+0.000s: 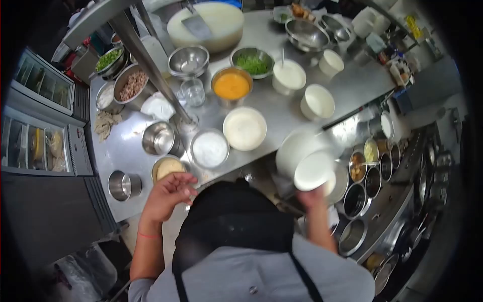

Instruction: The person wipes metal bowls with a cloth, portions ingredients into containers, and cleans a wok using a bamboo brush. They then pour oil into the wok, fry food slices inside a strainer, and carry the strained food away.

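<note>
My left hand (173, 195) is held over the table's front edge, its fingers loosely bent and apart with nothing in them. Just beyond it stands a metal container of beige powder (168, 168), partly covered by the fingers. Out to the right, my right hand (314, 198) grips a white tub (314, 170), smeared by motion. Its bright round face shows, but I cannot tell whether that is its base or its contents. Behind it is a larger white container (294, 148), also blurred. A bowl of white powder (210, 148) and a bowl of cream-coloured powder (245, 129) sit near the edge.
The steel table (201, 118) carries a pot of orange liquid (232, 85), chopped greens (253, 64), a white-filled tub (289, 78) and a large pale vat (221, 25). A metal post (156, 70) rises at left. Several pots line the counter (382, 216) at right.
</note>
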